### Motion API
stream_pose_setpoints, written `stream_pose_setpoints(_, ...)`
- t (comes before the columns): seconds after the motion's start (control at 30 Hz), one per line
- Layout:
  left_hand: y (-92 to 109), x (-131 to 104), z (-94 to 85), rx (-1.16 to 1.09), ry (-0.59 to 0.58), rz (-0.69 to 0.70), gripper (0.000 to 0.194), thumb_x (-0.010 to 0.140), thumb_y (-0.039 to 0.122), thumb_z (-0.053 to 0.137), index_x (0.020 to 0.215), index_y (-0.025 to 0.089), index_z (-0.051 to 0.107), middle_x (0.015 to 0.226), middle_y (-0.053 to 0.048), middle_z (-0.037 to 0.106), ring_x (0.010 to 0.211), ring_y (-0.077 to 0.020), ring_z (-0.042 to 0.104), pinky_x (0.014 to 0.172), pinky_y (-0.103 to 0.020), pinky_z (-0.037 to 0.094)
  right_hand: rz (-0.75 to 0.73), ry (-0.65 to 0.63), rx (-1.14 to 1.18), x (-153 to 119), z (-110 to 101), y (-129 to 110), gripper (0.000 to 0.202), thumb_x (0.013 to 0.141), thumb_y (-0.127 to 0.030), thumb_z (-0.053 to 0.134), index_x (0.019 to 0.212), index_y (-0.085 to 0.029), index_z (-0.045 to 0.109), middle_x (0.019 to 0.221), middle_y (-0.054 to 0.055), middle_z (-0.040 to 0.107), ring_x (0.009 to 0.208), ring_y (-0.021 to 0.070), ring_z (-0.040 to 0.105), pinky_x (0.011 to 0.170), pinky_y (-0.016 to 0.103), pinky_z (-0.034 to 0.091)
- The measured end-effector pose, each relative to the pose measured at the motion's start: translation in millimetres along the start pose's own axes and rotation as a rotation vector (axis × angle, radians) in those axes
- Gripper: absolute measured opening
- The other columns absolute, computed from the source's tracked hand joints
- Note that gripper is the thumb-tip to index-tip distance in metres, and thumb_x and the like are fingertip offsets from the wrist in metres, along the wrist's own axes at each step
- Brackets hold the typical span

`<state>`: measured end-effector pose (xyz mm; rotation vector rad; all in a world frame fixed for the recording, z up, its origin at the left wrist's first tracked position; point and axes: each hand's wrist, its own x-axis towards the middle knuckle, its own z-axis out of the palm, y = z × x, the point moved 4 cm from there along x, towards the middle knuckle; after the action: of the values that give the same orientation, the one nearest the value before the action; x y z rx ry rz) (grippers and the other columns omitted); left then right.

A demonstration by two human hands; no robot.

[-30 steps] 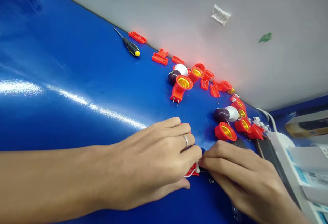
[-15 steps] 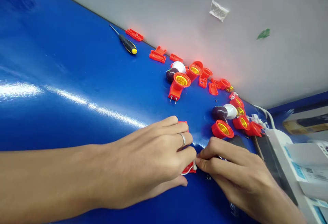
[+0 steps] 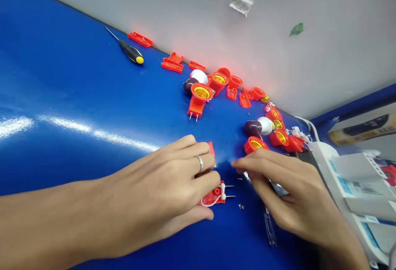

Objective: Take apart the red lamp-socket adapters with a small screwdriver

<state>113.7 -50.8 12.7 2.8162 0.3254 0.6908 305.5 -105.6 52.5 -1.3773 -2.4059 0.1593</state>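
My left hand [image 3: 173, 183], a ring on one finger, is closed over a red plug-in bulb socket [image 3: 213, 196] lying on the blue table. At its right end, two metal pins stick out of a white piece, and a thin white wire curves along the red shell. The rest of the socket is hidden under my fingers. To the right, apart from the socket, hovers my right hand [image 3: 284, 191], fingertips drawn together; anything pinched there is too small to make out. Small screws [image 3: 240, 179] and a tiny metal part [image 3: 241, 206] lie between the hands. A clear object [image 3: 269, 226] lies below my right hand.
A black-and-yellow screwdriver [image 3: 131, 51] lies at the back left. Red shell pieces [image 3: 172, 64] line the wall edge. An assembled red socket [image 3: 197, 101], dark-and-white bulbs [image 3: 253, 128] and more sockets stand behind my hands. A white rack [image 3: 349, 187] is at the right.
My right hand has drawn back from the socket's pin end, baring the pins and white piece. My left hand keeps its hold. The whole view has shifted slightly.
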Motion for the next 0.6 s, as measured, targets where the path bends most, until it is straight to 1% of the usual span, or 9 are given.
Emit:
stream_pose_setpoints(0.07, -1, 0, 0.7, 0.010, 0.000, 0.003, 0.023, 0.088, 0.039, 0.080, 0.099, 0.023, 0.068, 0.091, 0.000, 0.070, 0.094, -0.0254, 0.064, 0.082, -0.042, 0.047, 0.016, 0.031, -0.044, 0, -1, 3, 0.028, 0.096, -0.005, 0.051, 0.116, -0.018, 0.066, 0.105, 0.005, 0.073, 0.091, 0.0144, 0.070, 0.080, 0.025, 0.054)
stream_pose_setpoints(0.17, -2, 1, 0.5, 0.028, 0.006, 0.025, 0.024, 0.086, 0.039, 0.082, 0.097, 0.023, 0.068, 0.089, -0.001, 0.069, 0.093, -0.0259, 0.063, 0.081, -0.042, 0.047, 0.019, 0.037, -0.124, 1, 1, 7, 0.024, 0.097, -0.006, 0.052, 0.112, -0.017, 0.067, 0.106, 0.007, 0.073, 0.093, 0.0171, 0.071, 0.080, 0.028, 0.055)
stream_pose_setpoints(0.27, -3, 6, -3.8, 0.046, 0.020, 0.045, 0.032, 0.084, 0.047, 0.082, 0.094, 0.021, 0.067, 0.089, -0.002, 0.068, 0.088, -0.0251, 0.062, 0.077, -0.041, 0.046, 0.017, 0.059, -0.164, 2, 1, 9, 0.022, 0.097, -0.007, 0.053, 0.109, -0.017, 0.068, 0.106, 0.008, 0.073, 0.093, 0.0189, 0.072, 0.078, 0.029, 0.055)
stream_pose_setpoints(0.33, -4, 10, -10.8, 0.047, 0.050, 0.045, 0.038, 0.088, 0.056, 0.075, 0.089, 0.019, 0.066, 0.091, -0.004, 0.068, 0.085, -0.0246, 0.061, 0.073, -0.040, 0.045, 0.014, 0.078, -0.184, 2, -1, 9, 0.021, 0.097, -0.007, 0.053, 0.108, -0.017, 0.068, 0.107, 0.008, 0.074, 0.092, 0.0195, 0.072, 0.075, 0.029, 0.055)
stream_pose_setpoints(0.37, -5, 12, -15.4, 0.043, 0.073, 0.041, 0.040, 0.092, 0.058, 0.069, 0.088, 0.018, 0.066, 0.091, -0.005, 0.068, 0.083, -0.0242, 0.060, 0.072, -0.040, 0.045, 0.010, 0.089, -0.196, 2, -2, 8, 0.021, 0.097, -0.007, 0.053, 0.108, -0.017, 0.068, 0.107, 0.008, 0.074, 0.092, 0.0196, 0.073, 0.072, 0.029, 0.054)
stream_pose_setpoints(0.4, -6, 14, -20.5, 0.038, 0.102, 0.033, 0.040, 0.097, 0.056, 0.063, 0.087, 0.018, 0.065, 0.091, -0.006, 0.068, 0.082, -0.0239, 0.061, 0.072, -0.040, 0.045, 0.008, 0.104, -0.208, 2, -4, 8, 0.021, 0.097, -0.007, 0.053, 0.107, -0.018, 0.068, 0.107, 0.008, 0.074, 0.091, 0.0196, 0.073, 0.068, 0.028, 0.053)
stream_pose_setpoints(0.47, -9, 18, -30.2, 0.043, 0.154, 0.006, 0.028, 0.102, 0.041, 0.057, 0.088, 0.018, 0.065, 0.090, -0.007, 0.068, 0.082, -0.0234, 0.061, 0.073, -0.040, 0.045, 0.005, 0.138, -0.224, 1, -8, 7, 0.021, 0.097, -0.007, 0.052, 0.105, -0.018, 0.068, 0.106, 0.008, 0.074, 0.089, 0.0195, 0.073, 0.063, 0.028, 0.050)
stream_pose_setpoints(0.53, -14, 21, -36.7, 0.068, 0.179, -0.014, 0.013, 0.096, 0.023, 0.056, 0.090, 0.017, 0.066, 0.089, -0.006, 0.067, 0.081, -0.0223, 0.062, 0.074, -0.039, 0.045, 0.002, 0.177, -0.241, 0, -10, 7, 0.021, 0.096, -0.007, 0.053, 0.105, -0.018, 0.068, 0.105, 0.007, 0.074, 0.088, 0.0190, 0.073, 0.064, 0.028, 0.050)
stream_pose_setpoints(0.6, -20, 23, -38.6, 0.104, 0.163, -0.027, 0.012, 0.090, 0.015, 0.055, 0.091, 0.016, 0.067, 0.086, -0.006, 0.066, 0.077, -0.0214, 0.061, 0.071, -0.038, 0.044, -0.009, 0.213, -0.268, -2, -11, 7, 0.020, 0.096, -0.007, 0.054, 0.105, -0.017, 0.069, 0.104, 0.008, 0.074, 0.086, 0.0187, 0.072, 0.067, 0.029, 0.050)
